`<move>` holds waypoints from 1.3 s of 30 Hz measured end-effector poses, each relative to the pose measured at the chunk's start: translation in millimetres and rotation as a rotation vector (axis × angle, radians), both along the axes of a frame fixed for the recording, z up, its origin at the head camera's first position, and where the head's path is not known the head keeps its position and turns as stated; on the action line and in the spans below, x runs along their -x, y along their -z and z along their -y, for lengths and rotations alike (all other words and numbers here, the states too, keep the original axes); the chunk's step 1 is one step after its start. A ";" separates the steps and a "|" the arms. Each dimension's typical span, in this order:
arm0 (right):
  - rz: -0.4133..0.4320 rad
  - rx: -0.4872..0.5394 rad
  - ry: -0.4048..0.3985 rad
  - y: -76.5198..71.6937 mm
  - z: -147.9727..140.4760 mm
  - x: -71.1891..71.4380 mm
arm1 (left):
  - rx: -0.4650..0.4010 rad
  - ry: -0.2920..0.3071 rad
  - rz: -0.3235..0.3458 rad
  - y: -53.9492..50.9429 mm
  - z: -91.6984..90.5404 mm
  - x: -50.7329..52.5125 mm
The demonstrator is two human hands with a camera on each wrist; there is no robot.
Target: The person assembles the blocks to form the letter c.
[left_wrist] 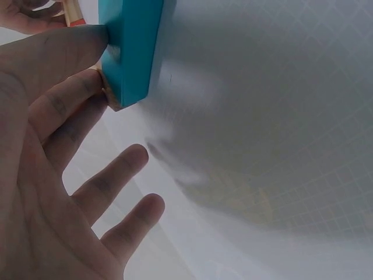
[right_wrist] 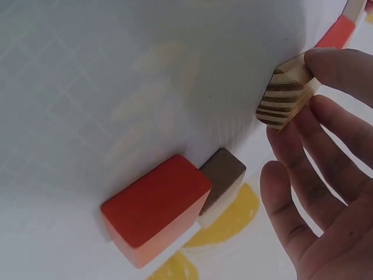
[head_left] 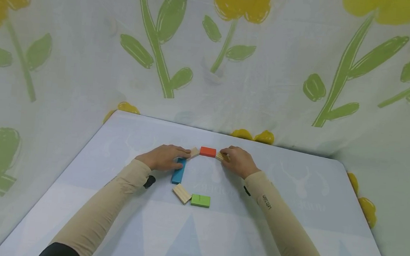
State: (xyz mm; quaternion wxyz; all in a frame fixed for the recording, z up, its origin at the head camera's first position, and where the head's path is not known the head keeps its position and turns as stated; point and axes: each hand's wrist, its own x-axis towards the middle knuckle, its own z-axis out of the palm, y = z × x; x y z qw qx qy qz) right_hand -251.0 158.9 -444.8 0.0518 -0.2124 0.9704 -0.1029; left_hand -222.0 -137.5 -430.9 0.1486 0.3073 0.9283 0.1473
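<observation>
Several flat toy blocks lie in a curved row on the table [head_left: 254, 236]. My left hand [head_left: 164, 157] is at the far end of the blue block [head_left: 177, 176]. In the left wrist view its thumb presses the blue block's face [left_wrist: 137, 52], while two fingertips touch the plain wooden block at the blue block's end; the other fingers are spread. A red block [head_left: 208, 151] lies between that left wooden block [head_left: 195, 152] and another on the right. My right hand [head_left: 239, 161] pinches this right wooden block [right_wrist: 282, 99] between thumb and fingers, close beside the red one.
Nearer me, a plain wooden block [head_left: 181, 193] touches a green block [head_left: 200, 200]. The right wrist view also shows a red block [right_wrist: 157, 201] beside a dark brown one [right_wrist: 222, 175]. Behind the table hangs a flower-printed cloth [head_left: 267, 76].
</observation>
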 end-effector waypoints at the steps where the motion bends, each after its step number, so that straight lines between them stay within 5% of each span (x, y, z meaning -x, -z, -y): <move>1: 0.001 -0.001 0.001 -0.1 0.2 -0.1 | -0.002 0.000 0.000 -0.1 0.0 -0.1; 18: 0.052 0.037 0.032 -5.1 -2.0 -2.3 | 0.005 -0.013 0.028 1.3 0.3 0.1; 30: -0.009 0.135 0.105 -26.0 -49.8 -4.6 | 0.010 -0.006 0.009 1.5 0.3 2.3; 39: 0.008 0.162 0.189 -15.8 -64.4 -5.0 | 0.002 0.008 -0.004 2.7 -0.3 0.9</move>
